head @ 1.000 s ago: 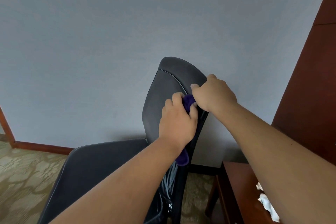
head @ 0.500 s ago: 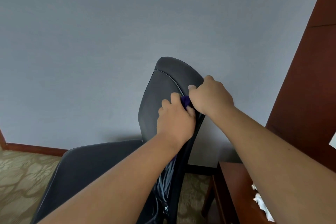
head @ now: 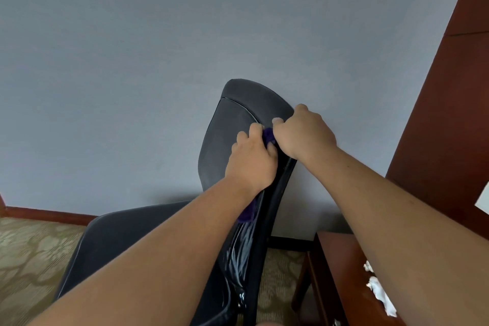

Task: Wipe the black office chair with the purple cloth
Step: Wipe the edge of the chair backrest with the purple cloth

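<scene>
both hands had crept up the backrest edge of the black office chair (head: pixel 230 140). left hand (head: pixel 251 164), fingers curled, held the purple cloth (head: pixel 268 136) there, soft, limp, probably best bunched; right hand (head: pixel 304 135) gripped the rim beside.

The chair (head: pixel 230 140) was seen as black, edged with pale piping. A purple cloth (head: pixel 268 136) was shown against it. Behind the chair, the wall (head: pixel 132 61) was painted grey-blue; beneath it, the carpet (head: pixel 29 254) was patterned in beige and olive blotches.

Grey-blue wall (head: pixel 132 61) fills the upper frame; reddish wood panelling (head: pixel 449 114) at right. Patterned carpet (head: pixel 26 259) lower left; wooden table (head: pixel 336 259) lower right.
</scene>
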